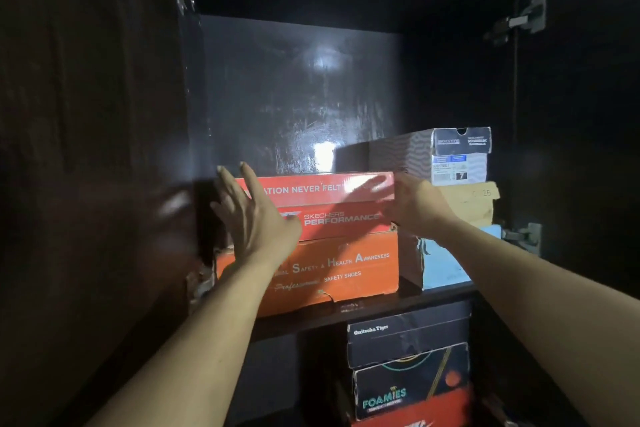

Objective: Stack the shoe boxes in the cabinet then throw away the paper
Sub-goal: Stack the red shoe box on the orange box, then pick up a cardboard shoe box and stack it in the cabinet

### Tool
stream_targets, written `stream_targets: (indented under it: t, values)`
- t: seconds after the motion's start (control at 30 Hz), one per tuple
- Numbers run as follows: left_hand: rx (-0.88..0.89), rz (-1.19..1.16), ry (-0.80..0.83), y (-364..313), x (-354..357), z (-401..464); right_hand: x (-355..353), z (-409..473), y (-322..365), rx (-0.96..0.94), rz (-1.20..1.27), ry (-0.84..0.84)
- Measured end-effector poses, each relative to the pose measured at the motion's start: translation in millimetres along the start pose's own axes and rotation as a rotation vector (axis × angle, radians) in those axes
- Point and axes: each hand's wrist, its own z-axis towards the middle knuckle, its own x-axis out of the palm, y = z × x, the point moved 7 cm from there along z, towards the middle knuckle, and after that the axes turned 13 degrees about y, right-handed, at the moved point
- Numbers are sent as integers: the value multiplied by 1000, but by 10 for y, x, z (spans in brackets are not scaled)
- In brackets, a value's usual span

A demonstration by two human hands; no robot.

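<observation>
A dark wooden cabinet [104,149] stands open, and its upper shelf [381,308] carries two piles of shoe boxes. Resting directly on the shelf at the left is an orange safety-shoes box [346,274], its front face flush with the shelf's front edge. Just beside it on the right sits a box with a light blue front [446,263], also directly on the board; the two look to be touching, though the shadow between them makes that hard to confirm. Below the shelf, a second pile of boxes rises nearly to its underside, topped by a dark Onitsuka Tiger box [408,340]; what that pile stands on is out of view.
</observation>
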Motion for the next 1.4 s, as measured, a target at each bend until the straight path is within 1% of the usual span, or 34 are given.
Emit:
stream_targets:
  t: [0.07, 0.13, 0.17, 0.23, 0.33, 0.4, 0.5, 0.63, 0.77, 0.83, 0.9, 0.97, 1.07, 1.13, 1.17, 1.3, 1.4]
  values:
    - [77, 53, 38, -246, 191, -144, -121, -228, -102, 31, -62, 36]
    - [138, 51, 167, -496, 478, -288, -276, -498, -334, 132, -49, 59]
    - [157, -4, 272, -608, 657, -362, -355, -632, -476, 179, -31, 73]
    - [215, -105, 541, -868, 1042, -565, -493, -938, -724, 256, -48, 154]
    - [326, -19, 876, -1292, 1543, -993, -694, -1444, -1130, 380, -112, 294]
    - [358, 58, 1037, -1576, 1821, -1313, -842, -1848, -1391, 462, -101, 341]
    - [394, 106, 1215, -1992, 2245, -1786, -1053, -2501, -1775, 591, -66, 371]
    - [485, 111, 1394, -2490, 2910, -2553, -1282, -3462, -2347, 796, -93, 417]
    - [585, 110, 1600, -2837, 3397, -3522, -1356, -4412, -2898, 1012, -133, 525]
    - [613, 120, 1661, -2909, 3611, -3925, -1364, -4819, -3147, 1109, -128, 521]
    - [621, 105, 1680, -2938, 3830, -4236, -1332, -5164, -3362, 1185, -133, 516]
    - [583, 65, 1687, -2938, 4045, -4471, -1301, -5423, -3551, 1220, -165, 478]
    - [494, 2, 1672, -2929, 4271, -4670, -1255, -5595, -3736, 1192, -200, 320]
    - [467, -44, 1636, -2947, 4372, -4721, -1156, -5606, -3845, 1146, -137, 232]
    - [463, -63, 1617, -2965, 4405, -4730, -1084, -5597, -3897, 1127, -109, 223]
    - [435, -100, 1550, -2972, 4520, -4698, -769, -5554, -4101, 1047, -169, 357]
    - [392, -98, 1554, -2909, 4633, -4669, -636, -5595, -4166, 1053, -167, 358]
